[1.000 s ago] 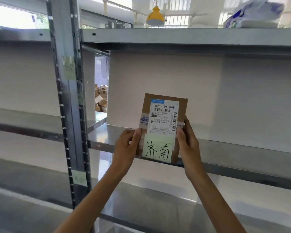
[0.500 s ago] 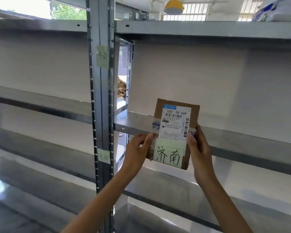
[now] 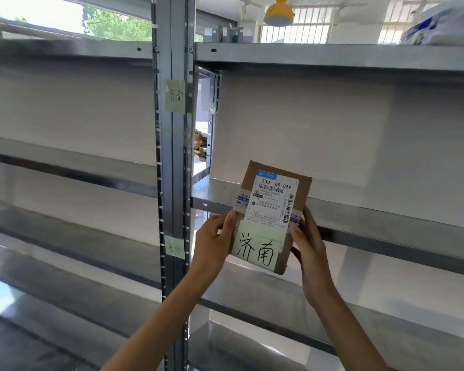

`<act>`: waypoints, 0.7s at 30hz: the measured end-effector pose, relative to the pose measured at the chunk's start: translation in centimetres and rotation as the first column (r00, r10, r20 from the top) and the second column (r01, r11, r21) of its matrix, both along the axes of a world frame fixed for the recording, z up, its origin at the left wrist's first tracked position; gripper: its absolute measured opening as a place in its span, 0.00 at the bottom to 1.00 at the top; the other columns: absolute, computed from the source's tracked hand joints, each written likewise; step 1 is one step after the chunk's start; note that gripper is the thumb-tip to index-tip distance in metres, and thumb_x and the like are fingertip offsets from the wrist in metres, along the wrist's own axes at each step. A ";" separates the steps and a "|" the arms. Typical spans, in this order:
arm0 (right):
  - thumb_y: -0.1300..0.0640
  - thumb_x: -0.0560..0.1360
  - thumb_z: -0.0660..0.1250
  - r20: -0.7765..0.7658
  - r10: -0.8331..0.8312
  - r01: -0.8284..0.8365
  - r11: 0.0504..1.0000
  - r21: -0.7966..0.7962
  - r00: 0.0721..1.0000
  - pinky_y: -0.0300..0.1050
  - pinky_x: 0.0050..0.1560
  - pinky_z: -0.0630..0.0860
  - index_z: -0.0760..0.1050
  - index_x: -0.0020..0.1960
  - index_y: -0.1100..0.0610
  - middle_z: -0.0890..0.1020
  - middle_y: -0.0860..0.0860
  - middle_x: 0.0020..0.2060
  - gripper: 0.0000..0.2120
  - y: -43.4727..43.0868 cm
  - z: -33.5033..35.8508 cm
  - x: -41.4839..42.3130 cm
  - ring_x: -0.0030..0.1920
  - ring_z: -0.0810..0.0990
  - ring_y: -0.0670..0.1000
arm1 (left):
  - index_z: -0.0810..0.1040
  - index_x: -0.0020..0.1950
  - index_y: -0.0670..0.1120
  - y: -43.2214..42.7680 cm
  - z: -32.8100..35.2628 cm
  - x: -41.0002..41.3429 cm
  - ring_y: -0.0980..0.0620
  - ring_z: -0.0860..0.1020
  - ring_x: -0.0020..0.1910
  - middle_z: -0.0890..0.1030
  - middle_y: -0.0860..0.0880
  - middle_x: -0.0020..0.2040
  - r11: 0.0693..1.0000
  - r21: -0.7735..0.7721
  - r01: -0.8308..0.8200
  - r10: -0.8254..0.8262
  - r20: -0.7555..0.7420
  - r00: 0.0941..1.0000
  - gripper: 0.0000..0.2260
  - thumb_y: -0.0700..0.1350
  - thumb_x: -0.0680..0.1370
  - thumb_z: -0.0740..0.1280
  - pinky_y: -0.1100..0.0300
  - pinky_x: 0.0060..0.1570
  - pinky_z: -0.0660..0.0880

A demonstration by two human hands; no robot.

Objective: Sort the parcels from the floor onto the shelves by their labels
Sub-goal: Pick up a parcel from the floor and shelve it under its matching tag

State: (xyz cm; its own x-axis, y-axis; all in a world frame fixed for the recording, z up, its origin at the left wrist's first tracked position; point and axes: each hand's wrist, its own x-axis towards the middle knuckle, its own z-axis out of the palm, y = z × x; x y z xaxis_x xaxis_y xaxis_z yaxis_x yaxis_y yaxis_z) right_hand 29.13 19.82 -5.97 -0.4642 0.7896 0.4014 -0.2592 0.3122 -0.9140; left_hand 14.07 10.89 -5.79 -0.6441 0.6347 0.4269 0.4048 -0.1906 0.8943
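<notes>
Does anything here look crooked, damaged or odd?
Nothing much. The parcel looks intact, held slightly tilted between the left hand and right hand. Its green note matches the note on the post.

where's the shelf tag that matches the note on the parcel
In the head view, the matching green tag is stuck high on the upright post, up and left of the parcel held in both hands.

Parcel (image 3: 272, 210) before mid shelf (image 3: 386, 218), right of upright post (image 3: 176, 156).
</notes>
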 end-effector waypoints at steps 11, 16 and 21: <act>0.49 0.77 0.61 -0.027 -0.144 0.142 0.988 -0.063 0.989 0.30 0.34 0.77 0.69 0.63 0.39 0.79 0.42 0.56 0.15 4.4 1.8 -5.8 0.46 0.81 0.34 | 0.77 0.56 0.46 4.4 1.3 -5.1 0.55 0.82 0.46 0.82 0.48 0.48 0.984 0.071 0.162 -0.167 0.068 0.984 0.15 0.50 0.82 0.53 0.68 0.37 0.79; 0.43 0.78 0.58 0.060 -0.233 0.239 0.961 -0.140 0.971 0.31 0.32 0.76 0.68 0.67 0.48 0.81 0.46 0.54 0.20 6.9 2.2 -10.0 0.42 0.82 0.37 | 0.75 0.57 0.46 6.0 1.4 -8.8 0.61 0.80 0.44 0.81 0.54 0.46 0.988 0.084 0.128 -0.130 0.017 0.991 0.15 0.51 0.82 0.52 0.75 0.36 0.75; 0.39 0.78 0.52 0.221 -0.157 0.208 0.950 -0.232 0.963 0.40 0.37 0.70 0.69 0.65 0.52 0.81 0.52 0.57 0.24 9.3 3.8 -13.8 0.48 0.79 0.46 | 0.74 0.56 0.49 7.4 1.2 -12.0 0.61 0.78 0.45 0.80 0.55 0.46 0.991 0.051 0.121 -0.122 0.012 0.992 0.12 0.51 0.82 0.53 0.77 0.35 0.73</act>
